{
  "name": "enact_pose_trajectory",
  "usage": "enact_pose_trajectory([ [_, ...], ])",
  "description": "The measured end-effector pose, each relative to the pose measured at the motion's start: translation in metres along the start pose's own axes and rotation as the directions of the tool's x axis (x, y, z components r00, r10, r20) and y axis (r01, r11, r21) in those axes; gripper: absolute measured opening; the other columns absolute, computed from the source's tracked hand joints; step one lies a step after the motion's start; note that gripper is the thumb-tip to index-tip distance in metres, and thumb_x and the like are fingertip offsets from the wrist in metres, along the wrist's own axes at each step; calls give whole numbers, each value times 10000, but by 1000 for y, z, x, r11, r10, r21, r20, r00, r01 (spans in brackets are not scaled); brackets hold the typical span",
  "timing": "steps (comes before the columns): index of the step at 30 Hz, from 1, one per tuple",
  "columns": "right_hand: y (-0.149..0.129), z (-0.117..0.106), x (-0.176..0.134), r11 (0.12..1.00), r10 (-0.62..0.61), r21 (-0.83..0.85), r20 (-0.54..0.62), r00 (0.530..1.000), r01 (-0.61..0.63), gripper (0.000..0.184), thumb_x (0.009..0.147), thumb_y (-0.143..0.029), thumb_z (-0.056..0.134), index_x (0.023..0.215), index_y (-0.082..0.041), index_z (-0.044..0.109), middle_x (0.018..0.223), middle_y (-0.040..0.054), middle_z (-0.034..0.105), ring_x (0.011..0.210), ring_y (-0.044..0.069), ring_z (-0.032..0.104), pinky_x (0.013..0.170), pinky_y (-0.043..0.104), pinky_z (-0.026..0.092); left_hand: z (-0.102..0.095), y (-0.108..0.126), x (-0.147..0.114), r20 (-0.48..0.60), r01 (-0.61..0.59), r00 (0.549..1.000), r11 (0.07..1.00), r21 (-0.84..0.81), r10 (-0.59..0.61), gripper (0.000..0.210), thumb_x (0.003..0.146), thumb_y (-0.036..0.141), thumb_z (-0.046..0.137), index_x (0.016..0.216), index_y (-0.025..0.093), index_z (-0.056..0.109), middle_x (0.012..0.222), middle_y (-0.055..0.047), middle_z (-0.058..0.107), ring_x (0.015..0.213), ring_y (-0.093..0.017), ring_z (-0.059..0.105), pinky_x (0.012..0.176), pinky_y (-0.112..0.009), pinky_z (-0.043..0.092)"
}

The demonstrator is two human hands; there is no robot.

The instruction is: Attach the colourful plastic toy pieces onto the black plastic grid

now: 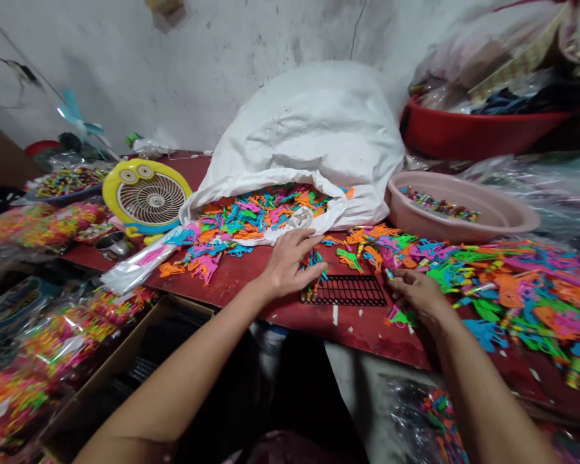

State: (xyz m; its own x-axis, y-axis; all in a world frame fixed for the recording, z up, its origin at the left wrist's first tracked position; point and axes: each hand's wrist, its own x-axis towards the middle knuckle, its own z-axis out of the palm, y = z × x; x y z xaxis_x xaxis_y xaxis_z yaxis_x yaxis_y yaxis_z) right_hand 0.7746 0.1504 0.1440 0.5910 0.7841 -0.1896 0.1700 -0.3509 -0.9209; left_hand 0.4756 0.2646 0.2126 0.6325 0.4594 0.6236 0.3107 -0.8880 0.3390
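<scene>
Presently, a black rack [352, 290] lies flat on the red tabletop [236, 277], between the two hands and near the table's front edge. The left hand [290, 265] is above its left end, with the fingers stretched out and the thumb spread away from them, just beside some colourful pieces [310, 293] which stand in that end. The right hand [418, 291] is near the other end, its fingertips pinching a small tube [390, 274]. Beside this hand, a loose pile of bright plastic toys [507, 290] spreads to the right. Behind the rack, a white sack [319, 122] leans on the wall, its mouth open and full of similar toys. A pink basin [410, 212] stands to the right of the sack, and a yellow fan [147, 196] to the left.
</scene>
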Motion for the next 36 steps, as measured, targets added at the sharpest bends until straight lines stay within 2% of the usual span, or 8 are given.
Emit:
enact_pose_trajectory([
  [4, -3, -2, -13, 944, 36, 311, 222, 974, -106, 315, 650, -256, 762, 909, -165, 608, 752, 24, 668, 520, 99, 565, 448, 190, 459, 14, -12, 8, 167, -41, 984, 995, -93, 56, 308, 937, 344, 512, 1165, 193, 654, 1226, -116, 611, 1150, -225, 556, 1001, -392, 437],
  [9, -5, -1, -22, 869, -16, 465, 367, 930, -168, 320, 705, -285, 763, 992, -185, 664, 1070, 71, 696, 706, 118, 655, 665, 237, 563, 22, -1, 3, 136, 45, 990, 997, -66, -36, 271, 933, 297, 488, 1056, 158, 686, 1093, -116, 620, 1062, -227, 562, 956, -390, 463],
  [15, -11, 21, -26, 845, -102, 531, 270, 958, -60, 347, 654, -326, 835, 941, -177, 707, 982, 64, 727, 901, 180, 666, 817, 276, 525, 21, 12, 0, 108, 148, 982, 988, 49, -152, 260, 921, 289, 491, 1023, 161, 693, 1042, -104, 620, 1007, -236, 552, 904, -393, 469],
  [18, -14, 38, -31, 866, -147, 497, 145, 978, 57, 389, 593, -324, 875, 922, -194, 712, 859, 6, 716, 746, 131, 624, 688, 226, 487, 22, 15, 0, 110, 184, 975, 980, 82, -192, 254, 917, 290, 497, 1020, 172, 696, 1025, -93, 623, 995, -236, 551, 886, -383, 470],
  [23, -16, 64, -48, 906, -150, 424, 304, 941, 7, 320, 665, -382, 820, 870, -179, 681, 581, -43, 578, 455, 79, 432, 428, 213, 315, 23, 16, 0, 120, 200, 970, 974, 102, -212, 251, 914, 281, 499, 1035, 175, 692, 1045, -86, 620, 995, -230, 546, 882, -373, 464],
  [29, -22, 91, -60, 838, -216, 545, 350, 911, -11, 621, 626, -340, 826, 1165, -191, 555, 888, 20, 660, 621, 115, 540, 534, 232, 432, 24, 15, -2, 121, 194, 971, 976, 98, -205, 264, 924, 289, 485, 1056, 180, 685, 1089, -84, 617, 1026, -230, 540, 913, -375, 450],
  [32, -19, 103, -59, 886, -212, 456, 226, 951, 90, 730, 625, -330, 788, 1266, -182, 471, 767, -16, 636, 583, 119, 524, 529, 232, 417, 25, 13, -2, 117, 184, 974, 978, 96, -195, 269, 931, 292, 477, 1057, 178, 685, 1090, -85, 618, 1033, -228, 537, 924, -376, 442],
  [36, -8, 110, -54, 947, -277, 222, 202, 939, 232, 590, 719, -329, 623, 1280, -178, 516, 754, 18, 675, 579, 158, 552, 552, 283, 459, 26, 13, -2, 119, 174, 975, 979, 108, -186, 278, 937, 298, 472, 1065, 167, 682, 1081, -86, 617, 1019, -227, 536, 905, -373, 436],
])
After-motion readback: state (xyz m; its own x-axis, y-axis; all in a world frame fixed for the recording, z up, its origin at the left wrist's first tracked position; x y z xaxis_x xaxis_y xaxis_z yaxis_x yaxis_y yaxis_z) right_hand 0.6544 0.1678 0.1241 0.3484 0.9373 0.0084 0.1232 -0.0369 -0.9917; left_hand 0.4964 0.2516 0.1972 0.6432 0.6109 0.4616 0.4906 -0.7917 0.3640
